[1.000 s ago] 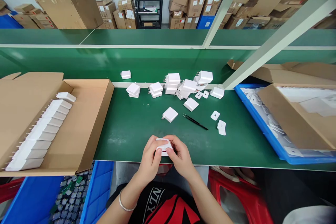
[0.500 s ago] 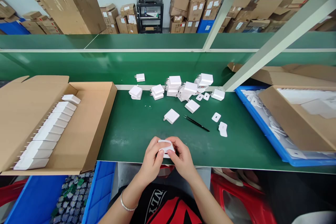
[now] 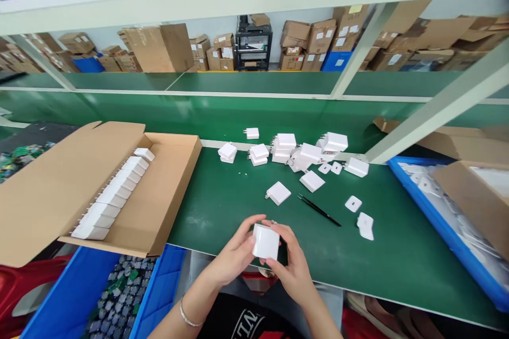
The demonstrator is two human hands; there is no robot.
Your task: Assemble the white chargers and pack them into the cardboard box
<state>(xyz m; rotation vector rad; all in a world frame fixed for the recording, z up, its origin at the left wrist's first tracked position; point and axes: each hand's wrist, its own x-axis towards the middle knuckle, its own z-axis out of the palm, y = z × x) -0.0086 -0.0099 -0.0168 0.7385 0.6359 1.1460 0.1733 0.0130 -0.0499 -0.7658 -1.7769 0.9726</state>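
The left hand and right hand grasped a white block between them, over the table's near edge. White lettering on the black shirt ran partly out of view. Labels on cartons beyond the far edge were too small to read.

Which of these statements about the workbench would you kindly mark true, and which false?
1. The left hand and right hand hold one white block. True.
2. The black tweezers lie on the green tabletop. True.
3. The tweezers touch the held block. False: they lie apart from it.
4. The open cardboard box contains a row of white blocks. True.
5. A bracelet circles the right wrist. False: the bracelet is on the left wrist.
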